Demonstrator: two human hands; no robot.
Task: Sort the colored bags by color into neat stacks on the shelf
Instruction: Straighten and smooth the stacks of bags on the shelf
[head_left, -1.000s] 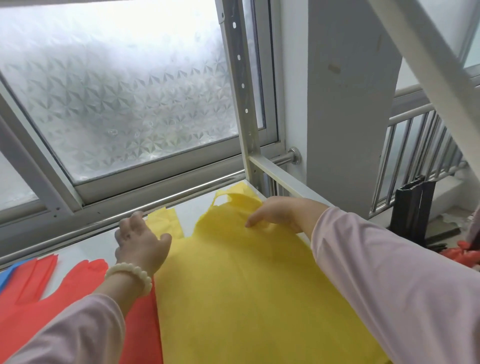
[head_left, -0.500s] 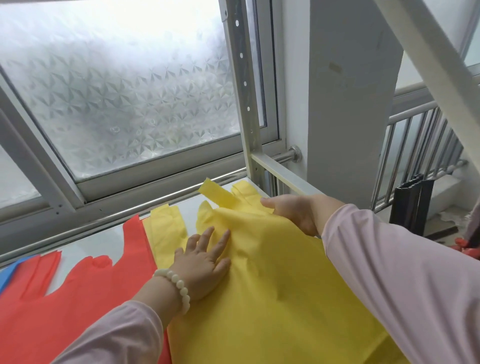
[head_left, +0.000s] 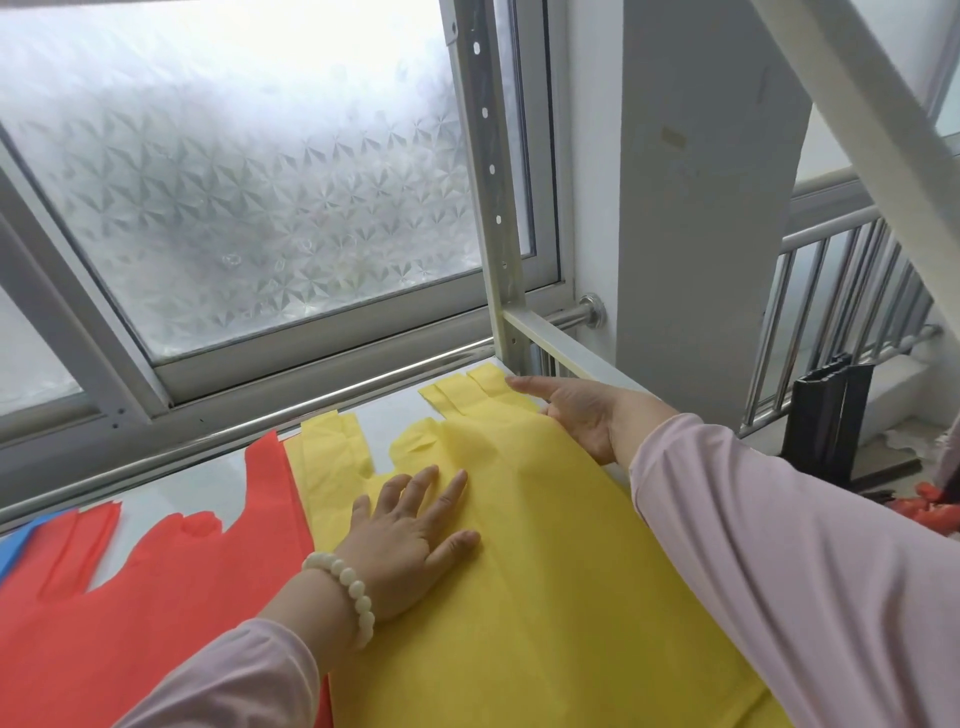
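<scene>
Right hand (head_left: 576, 415) slid toward yellow handles, now flat. Both hands open: left hand (head_left: 410, 540) spread, pressing yellow bags (head_left: 545, 597); right straight-fingered against their right edge. Shelf (head_left: 384, 421) holds 3 colour stacks: yellow, red bags (head_left: 156, 597), blue bag sliver (head_left: 21, 540); bags per stack uncountable. Judged: yellow squaring nearly finished.

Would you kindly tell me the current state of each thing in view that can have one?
Yellow handled bags: stacked flat, handles toward the window.
Red handled bags: lying flat, left of the yellow stack.
Blue bag: only a corner shows.
Left hand: open, pressing flat on the yellow stack.
Right hand: open, fingers straight at its right edge.
</scene>
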